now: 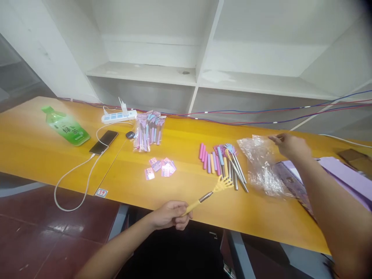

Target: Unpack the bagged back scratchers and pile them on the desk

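My left hand point(173, 215) is closed around the handle of a yellow back scratcher point(205, 196), whose claw points up and to the right. Over the right part of the table, my right hand point(290, 145) has its fingers pinched at the upper edge of a pile of clear plastic bags point(263, 166). Whether a single bag is between those fingertips is too small to tell. Between the hands lie loose metal rods with claw heads point(236, 168) and several coloured handles point(213, 161). Small printed cards point(165, 168) are scattered left of them.
Packed scratchers point(148, 131) lie beside a white power strip point(119, 116). A phone point(104, 142) on a cable and a green bottle point(68, 127) are at left. Purple packaging point(345, 180) sits under my right forearm. Shelving point(139, 73) stands behind the table point(180, 135).
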A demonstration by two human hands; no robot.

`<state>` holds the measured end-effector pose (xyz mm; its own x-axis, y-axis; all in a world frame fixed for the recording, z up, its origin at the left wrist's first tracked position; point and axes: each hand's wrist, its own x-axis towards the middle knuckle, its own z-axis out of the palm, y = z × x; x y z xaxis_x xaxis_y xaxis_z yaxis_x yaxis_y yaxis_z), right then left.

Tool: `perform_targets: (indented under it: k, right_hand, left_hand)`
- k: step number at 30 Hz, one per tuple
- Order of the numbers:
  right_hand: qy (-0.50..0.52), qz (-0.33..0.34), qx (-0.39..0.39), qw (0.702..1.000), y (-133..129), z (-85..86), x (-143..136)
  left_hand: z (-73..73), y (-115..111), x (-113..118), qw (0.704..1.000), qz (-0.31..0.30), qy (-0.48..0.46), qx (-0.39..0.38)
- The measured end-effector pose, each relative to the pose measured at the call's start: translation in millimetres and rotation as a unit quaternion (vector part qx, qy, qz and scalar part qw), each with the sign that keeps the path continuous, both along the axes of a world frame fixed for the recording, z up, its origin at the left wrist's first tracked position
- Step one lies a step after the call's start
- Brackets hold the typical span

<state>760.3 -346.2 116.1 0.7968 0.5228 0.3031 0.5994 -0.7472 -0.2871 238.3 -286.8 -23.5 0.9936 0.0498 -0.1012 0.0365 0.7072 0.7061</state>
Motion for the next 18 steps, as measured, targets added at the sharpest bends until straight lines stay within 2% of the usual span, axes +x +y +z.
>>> perform_targets:
  k: [3, 6, 7, 8, 9, 10, 11, 12, 13, 14, 16, 18]
  right_hand:
    - [-0.001, -0.026, 0.058, 0.998, -0.9, -6.3, -24.4]
    - [0.063, 0.026, 0.121, 0.990, -19.6, -19.8, -98.0]
    - [0.165, 0.076, 0.169, 0.969, -29.4, -26.9, -132.3]
    - [0.267, 0.127, 0.196, 0.935, -39.9, -34.9, -169.7]
    - [0.377, 0.161, 0.205, 0.889, -50.5, -43.3, -208.4]
    - [0.482, 0.180, 0.219, 0.829, -60.1, -51.3, -246.5]
    - [0.572, 0.184, 0.240, 0.762, -68.0, -58.4, -282.2]
    - [0.638, 0.181, 0.268, 0.698, -73.7, -64.1, -313.9]
    - [0.683, 0.175, 0.293, 0.645, -77.1, -68.2, -340.7]
    - [0.707, 0.161, 0.327, 0.607, -78.5, -70.5, -362.2]
    - [0.723, 0.127, 0.393, 0.554, -76.9, -70.7, -389.4]
    - [0.723, 0.091, 0.441, 0.525, -73.4, -67.7, -400.6]
  left_hand:
    - [7.2, -4.3, -0.3, 0.997, 0.017, 0.023, 0.075]
    - [23.0, -10.9, -0.4, 0.982, 0.035, 0.059, 0.176]
    - [28.6, -12.9, -0.1, 0.976, 0.040, 0.066, 0.204]
    - [33.5, -14.6, 0.4, 0.968, 0.048, 0.072, 0.234]
    - [37.0, -16.1, 1.2, 0.956, 0.059, 0.083, 0.276]
    - [38.8, -17.6, 2.5, 0.935, 0.075, 0.097, 0.334]
    - [38.6, -19.1, 4.0, 0.903, 0.095, 0.114, 0.404]
    - [36.4, -20.9, 5.9, 0.859, 0.116, 0.132, 0.481]
    - [32.4, -23.3, 7.8, 0.805, 0.136, 0.149, 0.558]
    - [27.0, -26.3, 9.7, 0.747, 0.152, 0.161, 0.627]
    - [14.6, -33.8, 12.5, 0.642, 0.168, 0.169, 0.729]
    - [3.8, -41.9, 13.3, 0.573, 0.164, 0.164, 0.786]
